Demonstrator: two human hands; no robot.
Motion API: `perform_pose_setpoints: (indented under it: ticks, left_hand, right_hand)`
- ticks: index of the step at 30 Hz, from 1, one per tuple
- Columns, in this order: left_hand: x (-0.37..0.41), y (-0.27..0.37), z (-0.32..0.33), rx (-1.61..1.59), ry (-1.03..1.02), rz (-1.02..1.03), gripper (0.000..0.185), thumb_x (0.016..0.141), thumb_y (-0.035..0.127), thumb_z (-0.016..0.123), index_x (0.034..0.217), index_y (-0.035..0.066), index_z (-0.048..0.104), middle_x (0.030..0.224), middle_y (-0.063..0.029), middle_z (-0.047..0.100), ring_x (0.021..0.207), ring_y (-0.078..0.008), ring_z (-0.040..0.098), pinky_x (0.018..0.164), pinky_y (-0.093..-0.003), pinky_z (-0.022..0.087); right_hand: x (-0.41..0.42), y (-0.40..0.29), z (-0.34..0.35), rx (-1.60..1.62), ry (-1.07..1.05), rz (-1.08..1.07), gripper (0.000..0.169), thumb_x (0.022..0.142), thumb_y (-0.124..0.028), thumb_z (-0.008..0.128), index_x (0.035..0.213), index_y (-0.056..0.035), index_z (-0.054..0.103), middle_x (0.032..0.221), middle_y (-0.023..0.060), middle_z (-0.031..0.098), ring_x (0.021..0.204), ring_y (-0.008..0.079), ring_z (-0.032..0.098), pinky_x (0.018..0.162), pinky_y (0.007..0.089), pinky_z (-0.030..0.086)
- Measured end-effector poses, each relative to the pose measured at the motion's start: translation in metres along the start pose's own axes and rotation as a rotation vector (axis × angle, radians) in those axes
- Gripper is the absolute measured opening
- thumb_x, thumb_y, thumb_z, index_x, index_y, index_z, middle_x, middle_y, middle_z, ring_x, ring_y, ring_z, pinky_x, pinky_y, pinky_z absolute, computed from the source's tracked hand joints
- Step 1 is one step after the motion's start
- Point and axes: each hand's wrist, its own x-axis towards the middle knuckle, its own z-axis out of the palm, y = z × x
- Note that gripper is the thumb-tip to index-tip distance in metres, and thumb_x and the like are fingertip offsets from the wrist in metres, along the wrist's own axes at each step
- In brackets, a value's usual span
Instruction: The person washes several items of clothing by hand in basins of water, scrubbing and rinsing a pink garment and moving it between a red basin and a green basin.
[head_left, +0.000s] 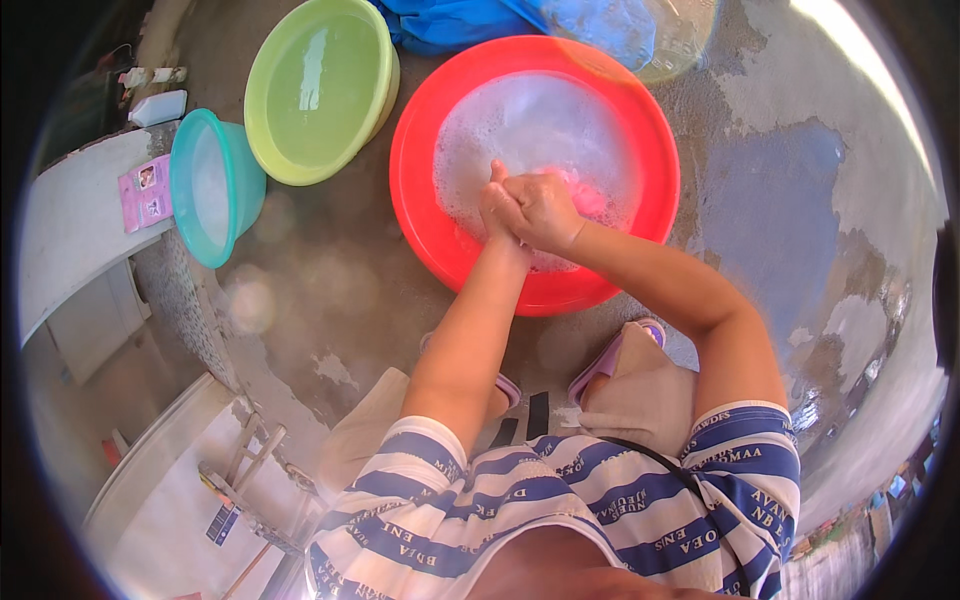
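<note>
A red plastic basin (418, 225) of sudsy, whitish water stands on the ground before me. My left hand (501, 202) and my right hand (546, 210) are pressed together over the suds, near the basin's middle. The fingers of my right hand are curled in against my left hand, whose thumb points up and away. Whether anything is held between them is hidden. A piece of wet pink cloth (586, 196) lies in the foam just beyond and to the right of my right hand.
A yellow-green basin (382, 112) with clear water stands at the upper left. Left of it is a teal basin (232, 187) with pale liquid, beside a pink packet (145, 193) on a ledge. Blue plastic (450, 26) lies behind the red basin. The concrete floor (315, 285) is wet in patches.
</note>
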Motion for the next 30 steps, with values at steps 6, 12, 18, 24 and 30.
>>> perform_pose_setpoints:
  ticks: [6, 12, 18, 24, 30]
  left_hand:
    - [-0.001, 0.006, -0.003, 0.257, -0.033, 0.036, 0.042, 0.097, 0.042, 0.044, 0.106, 0.002, 0.054, 0.096, -0.0091, 0.058, 0.085, -0.0216, 0.060, 0.072, -0.0323, 0.050]
    - [0.017, 0.001, -0.028, 0.266, -0.021, 0.175, 0.038, 0.097, 0.035, 0.048, 0.106, -0.001, 0.055, 0.099, -0.0111, 0.060, 0.082, -0.0202, 0.061, 0.067, -0.0327, 0.050]
    - [0.051, 0.005, -0.057, 0.481, -0.120, 0.242, 0.025, 0.094, 0.023, 0.056, 0.085, -0.001, 0.056, 0.068, -0.0045, 0.055, 0.055, -0.0145, 0.051, 0.042, -0.0290, 0.038]
    - [0.070, -0.009, -0.062, 0.817, 0.310, 0.292, 0.006, 0.085, 0.001, 0.053, 0.089, -0.001, 0.056, 0.073, -0.0062, 0.055, 0.058, -0.0139, 0.051, 0.047, -0.0299, 0.039]
    - [0.046, -0.006, -0.038, 0.084, 0.004, 0.153, 0.017, 0.091, 0.017, 0.052, 0.096, 0.002, 0.056, 0.096, -0.0065, 0.057, 0.086, -0.0155, 0.055, 0.072, -0.0316, 0.046]
  right_hand:
    - [-0.002, 0.006, 0.009, -0.039, 0.032, -0.062, 0.036, 0.090, -0.029, 0.051, 0.068, -0.0023, 0.062, 0.066, 0.0234, 0.059, 0.061, 0.0409, 0.058, 0.060, 0.0476, 0.046]
    - [0.021, 0.039, -0.003, 0.169, -0.126, 0.230, 0.045, 0.089, -0.033, 0.059, 0.062, 0.0021, 0.059, 0.053, 0.0174, 0.050, 0.048, 0.0230, 0.052, 0.051, 0.0381, 0.042]
    - [0.036, 0.088, -0.003, -0.070, -0.138, 0.083, 0.039, 0.085, -0.036, 0.064, 0.073, 0.0015, 0.062, 0.060, 0.0153, 0.055, 0.053, 0.0248, 0.050, 0.051, 0.0384, 0.041]
    - [0.022, 0.076, 0.003, -0.207, -0.367, 0.167, 0.027, 0.083, -0.029, 0.062, 0.080, -0.0017, 0.062, 0.073, 0.0199, 0.061, 0.069, 0.0327, 0.062, 0.062, 0.0420, 0.046]
    - [-0.004, 0.024, 0.022, 0.078, -0.222, -0.099, 0.028, 0.085, -0.031, 0.059, 0.077, -0.0048, 0.065, 0.075, 0.0236, 0.061, 0.071, 0.0391, 0.061, 0.064, 0.0457, 0.047]
